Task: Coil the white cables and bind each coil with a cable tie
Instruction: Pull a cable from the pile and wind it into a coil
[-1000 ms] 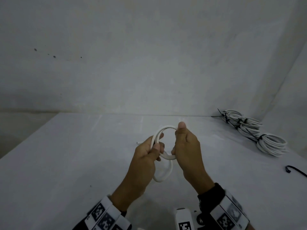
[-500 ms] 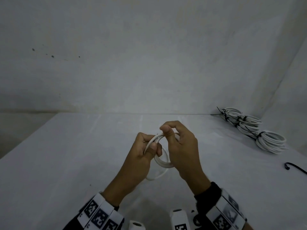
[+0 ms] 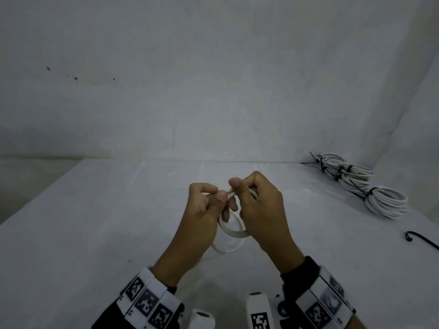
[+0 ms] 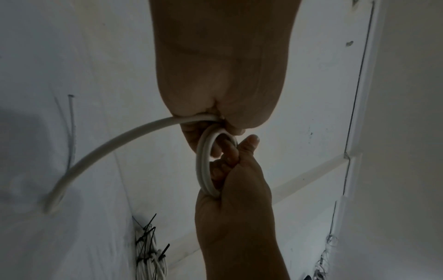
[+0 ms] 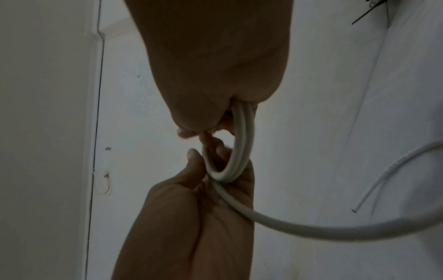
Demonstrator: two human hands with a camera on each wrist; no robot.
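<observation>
The table (image 3: 83, 233) carries a plain white covering and meets a white wall at its far edge. Left of centre, the left hand (image 3: 204, 210) is held above the table with its fingers curled round the white cable (image 3: 231, 231); thumb and forefinger pinch the strand near the top of the coil. In the left wrist view the cable leaves the heel of that hand and sweeps away in one long free arc (image 4: 107, 147), its end lying close to the table surface; whether it touches cannot be told. At centre, the cable forms a small coil of about two turns held between both hands, clear of the table, with one further loop hanging lower beneath it. Immediately right of the coil, the right hand (image 3: 259, 210) has its fingers curled through and round the coil, with thumb and forefinger pinching the strand at the top, just beside the left thumb. The right wrist view shows two turns lying side by side as they pass out of that fist. At the far right corner of the table, well apart from the hands, lies a row of finished coils (image 3: 384, 203), each bound with a black tie. Nearer the front on the right edge lies one loose cable tie (image 3: 420, 241), black, with a hooked end, flat on the table.
</observation>
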